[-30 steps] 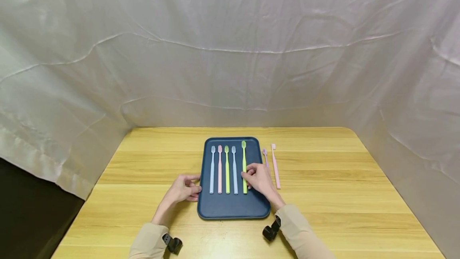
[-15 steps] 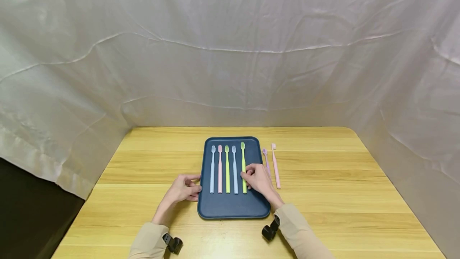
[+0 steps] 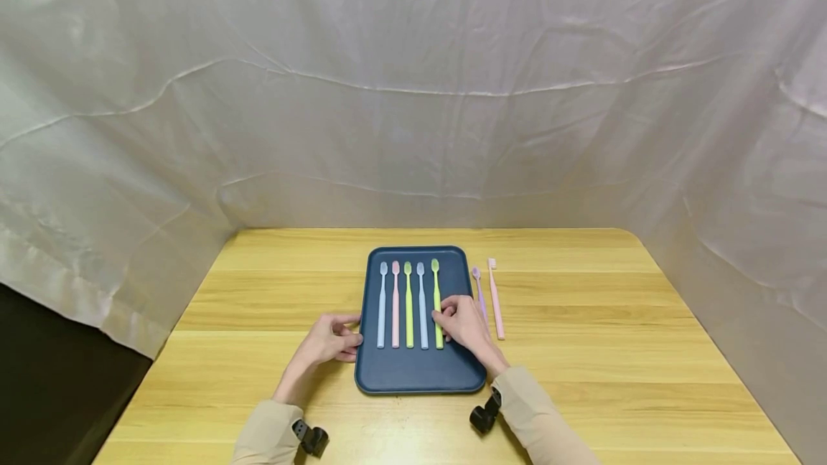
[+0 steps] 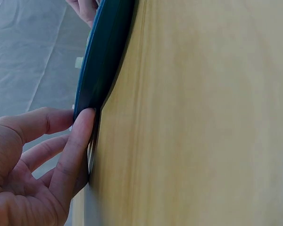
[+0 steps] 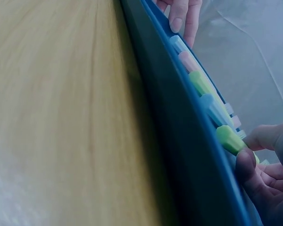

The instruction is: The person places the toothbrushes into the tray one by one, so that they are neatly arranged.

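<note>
The dark blue tray point(image 3: 420, 373) in front of me holds five toothbrushes in a row, heads pointing away from me, spaced apart. From left to right they are the first light blue toothbrush point(image 3: 380, 314), the inner pink toothbrush point(image 3: 395, 314), the middle green toothbrush point(image 3: 409, 314), the second light blue toothbrush point(image 3: 423, 314) and, last, the right-hand green toothbrush point(image 3: 436, 289). My right hand point(image 3: 464, 321) pinches that last one by its handle; I can't tell whether it rests fully on the tray's bottom. My left hand point(image 3: 326, 339) holds the tray's left edge, with one digit at the rim and another fingertip against the outer wall.

Outside the tray, just beyond its right side, the purple toothbrush point(image 3: 478, 285) lies on the wood-grain table point(image 3: 581, 350), its handle partly hidden by my right hand. The outer pink toothbrush point(image 3: 495, 300) lies to the right of it.

Compared with a second ago, I have shifted the brush in my right hand slightly left and a little toward me, so its head now sits nearly level with the other four. Those four, the tray and my left hand have stayed put, while more of the purple handle shows now.
</note>
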Demonstrator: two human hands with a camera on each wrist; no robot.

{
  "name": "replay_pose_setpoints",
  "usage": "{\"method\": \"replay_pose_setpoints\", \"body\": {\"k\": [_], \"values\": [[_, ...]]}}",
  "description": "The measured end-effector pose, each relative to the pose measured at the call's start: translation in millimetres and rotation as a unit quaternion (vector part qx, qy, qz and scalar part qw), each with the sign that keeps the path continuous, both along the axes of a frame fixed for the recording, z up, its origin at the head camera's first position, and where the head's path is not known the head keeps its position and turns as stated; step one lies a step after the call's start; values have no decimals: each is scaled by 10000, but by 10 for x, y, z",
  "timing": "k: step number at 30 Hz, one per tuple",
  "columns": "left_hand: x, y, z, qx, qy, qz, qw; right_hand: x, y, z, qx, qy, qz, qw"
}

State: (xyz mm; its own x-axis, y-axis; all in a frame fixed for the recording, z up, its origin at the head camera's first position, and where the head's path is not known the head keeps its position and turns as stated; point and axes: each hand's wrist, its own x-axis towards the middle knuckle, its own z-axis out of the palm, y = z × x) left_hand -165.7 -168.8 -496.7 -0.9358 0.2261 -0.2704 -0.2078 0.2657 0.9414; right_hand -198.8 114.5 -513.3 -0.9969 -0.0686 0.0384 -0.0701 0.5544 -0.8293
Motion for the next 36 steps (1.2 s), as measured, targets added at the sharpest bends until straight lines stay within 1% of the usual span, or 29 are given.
{"method": "replay_pose_setpoints", "body": {"k": [10, 17, 22, 24, 27, 36], "values": [[9, -8, 5, 0, 11, -103, 9999, 5, 2, -26, -82, 59, 4, 9999], [15, -7, 13, -27, 18, -76, 10000, 5, -2, -18, -79, 36, -7, 10000], [18, -6, 15, -2, 47, -108, 9999, 42, 13, -2, -88, 198, -52, 9998], [19, -6, 17, -3, 51, -117, 9999, 60, 29, 1, -73, 321, -25, 9995], [19, -7, 14, -12, 37, -106, 9999, 74, 52, -6, -116, 385, 59, 9992], [7, -10, 4, -5, 14, -68, 10000, 89, 77, -2, -183, 353, 292, 9988]]}}
